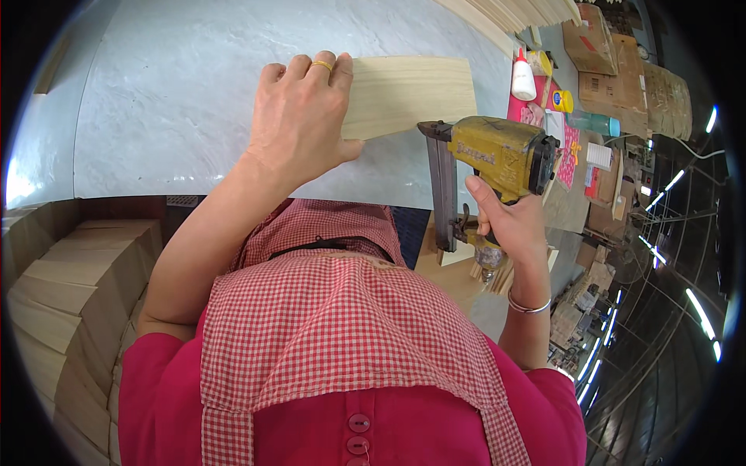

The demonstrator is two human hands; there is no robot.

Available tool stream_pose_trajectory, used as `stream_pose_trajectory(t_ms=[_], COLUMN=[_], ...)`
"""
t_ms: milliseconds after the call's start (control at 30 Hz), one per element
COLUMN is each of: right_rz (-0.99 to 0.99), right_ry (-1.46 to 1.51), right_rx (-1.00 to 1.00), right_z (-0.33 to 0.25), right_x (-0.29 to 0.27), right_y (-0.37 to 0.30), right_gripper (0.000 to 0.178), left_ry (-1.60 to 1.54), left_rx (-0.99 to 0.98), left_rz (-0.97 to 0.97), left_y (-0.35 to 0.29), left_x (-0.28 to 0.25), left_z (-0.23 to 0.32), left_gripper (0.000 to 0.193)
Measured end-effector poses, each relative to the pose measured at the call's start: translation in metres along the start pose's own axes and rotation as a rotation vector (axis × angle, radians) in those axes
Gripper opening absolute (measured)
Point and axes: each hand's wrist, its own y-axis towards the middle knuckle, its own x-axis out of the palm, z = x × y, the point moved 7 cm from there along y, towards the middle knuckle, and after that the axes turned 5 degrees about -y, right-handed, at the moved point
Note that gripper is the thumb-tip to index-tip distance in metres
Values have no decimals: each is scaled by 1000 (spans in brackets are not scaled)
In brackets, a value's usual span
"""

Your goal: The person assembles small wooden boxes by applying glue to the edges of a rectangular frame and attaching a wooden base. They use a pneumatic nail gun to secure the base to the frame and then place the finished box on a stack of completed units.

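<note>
My left hand [301, 116] grips the left end of a pale wooden board [412, 93] on the light grey tabletop [171, 101]. Its fingers bend over the far edge, and the thumb lies along the near edge. In my right hand [513, 221] is a yellow nail gun [493, 151] with a dark magazine. My fingers wrap round its handle, the thumb toward the body. The nose of the gun is at the board's near edge, toward the right; whether it touches the wood I cannot tell.
A white glue bottle with a red cap [524, 78], a yellow-lidded jar [562, 101] and a teal bottle [594, 123] stand to the right. Cardboard boxes [614, 70] are behind them. Wooden strips [513, 15] lie at the far edge. Stacked wooden pieces [78, 272] fill the lower left.
</note>
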Motion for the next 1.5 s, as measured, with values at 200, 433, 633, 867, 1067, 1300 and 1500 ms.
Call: stream_pose_trajectory(t_ms=[200, 433, 633, 867, 1067, 1300, 1500], right_rz=[43, 11, -184, -201, -196, -178, -174], right_ry=[-32, -100, -260, -264, -269, -290, -339], right_rx=[-40, -32, -328, -376, -385, -379, -420], right_z=[-5, -20, -47, -52, -54, -66, -89], right_x=[5, 16, 53, 59, 62, 61, 68], right_y=[-4, -30, -41, -44, -46, -44, -24], right_gripper=[29, 25, 35, 34, 34, 33, 33], left_ry=[-87, -478, -467, -454, -477, -537, -490], left_rx=[-5, 27, 18, 10, -2, -51, -102], left_rz=[20, 71, 165, 181, 174, 219, 194], left_y=[-15, -64, -57, -59, -59, -62, -65], left_x=[-9, 8, 23, 25, 25, 24, 28], left_z=[-11, -60, -42, -43, -43, -45, -49], left_gripper=[107, 104, 95, 92, 92, 115, 125])
